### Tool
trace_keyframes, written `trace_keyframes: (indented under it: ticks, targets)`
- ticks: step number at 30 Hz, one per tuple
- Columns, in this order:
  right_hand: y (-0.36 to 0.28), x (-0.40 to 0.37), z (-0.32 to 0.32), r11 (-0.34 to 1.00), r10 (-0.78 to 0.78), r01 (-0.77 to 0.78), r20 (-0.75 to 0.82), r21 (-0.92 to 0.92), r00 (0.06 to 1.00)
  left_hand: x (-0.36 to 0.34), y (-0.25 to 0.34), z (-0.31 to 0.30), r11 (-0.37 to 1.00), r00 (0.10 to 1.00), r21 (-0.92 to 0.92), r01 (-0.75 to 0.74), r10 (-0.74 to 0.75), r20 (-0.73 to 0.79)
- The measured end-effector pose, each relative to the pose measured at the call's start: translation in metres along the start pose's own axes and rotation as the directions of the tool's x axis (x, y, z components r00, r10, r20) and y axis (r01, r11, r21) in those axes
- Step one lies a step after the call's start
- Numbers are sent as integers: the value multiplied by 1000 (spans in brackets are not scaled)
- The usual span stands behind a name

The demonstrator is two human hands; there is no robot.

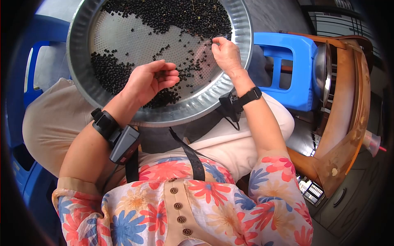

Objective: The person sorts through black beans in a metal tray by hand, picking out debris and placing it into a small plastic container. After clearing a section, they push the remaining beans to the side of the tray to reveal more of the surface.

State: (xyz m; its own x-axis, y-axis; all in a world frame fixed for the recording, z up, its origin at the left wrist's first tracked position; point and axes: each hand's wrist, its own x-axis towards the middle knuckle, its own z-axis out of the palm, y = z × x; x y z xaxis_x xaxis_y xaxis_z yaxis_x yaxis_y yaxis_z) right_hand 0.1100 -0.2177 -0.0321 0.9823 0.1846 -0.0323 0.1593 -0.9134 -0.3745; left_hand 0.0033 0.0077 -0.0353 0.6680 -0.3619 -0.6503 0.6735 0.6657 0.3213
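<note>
A large round metal tray (160, 119) with a perforated bottom rests over my lap. Dark beans (172, 16) are heaped along its far side, and a second pile of dark beans (108, 71) lies at its left and near side, with loose ones scattered between. My left hand (151, 79) is over the near part of the tray, palm turned inward and fingers curled around some dark beans. Near the right rim, my right hand (226, 53) has its thumb and index finger pinched together at the edge of the far heap; what they hold is too small to name.
A blue plastic stool (283, 41) stands right of the tray, with a metal bowl (324, 74) tilted beside it. Further right is a wooden chair (344, 123). Blue plastic seating (45, 30) stands at the left. A clear cup (371, 142) is at the far right.
</note>
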Motion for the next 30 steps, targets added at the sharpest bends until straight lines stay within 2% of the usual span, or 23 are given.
trace_keyframes:
  ticks: [1,3,6,8,10,14,24,27,29,30]
  targets:
    - [-5,-2,-2,1000,0,0,0,1,1000,0,0,1,1000,1000,4,-2,2,-1]
    - [-16,-11,-4,984,-101,84,107,155,989,0,0,1,1000,1000,7,-3,3,-4]
    - [-24,-20,-3,974,-100,70,130,217,986,0,-1,0,1000,1000,13,-1,1,-6]
    - [-14,-14,-5,979,-58,43,72,199,996,1,-1,0,1000,1000,14,6,-6,-10]
    - [-2,-5,-8,995,42,-41,-10,86,999,0,0,1,1000,1000,18,6,-6,-14]
    - [8,3,-7,998,63,-63,10,-23,998,-1,-1,2,1000,1000,22,1,-1,-18]
    - [8,17,-1,996,-7,13,62,-90,998,-2,0,5,1000,1000,22,-7,8,-24]
    - [-2,8,-4,1000,-23,23,103,0,994,-2,1,4,1000,1000,23,-10,10,-19]
    - [-29,-13,-3,957,-169,118,181,265,969,0,-1,-1,1000,1000,16,5,-4,-10]
    - [-44,-27,0,935,-259,197,188,294,947,1,-2,-3,1000,1000,17,8,-8,-10]
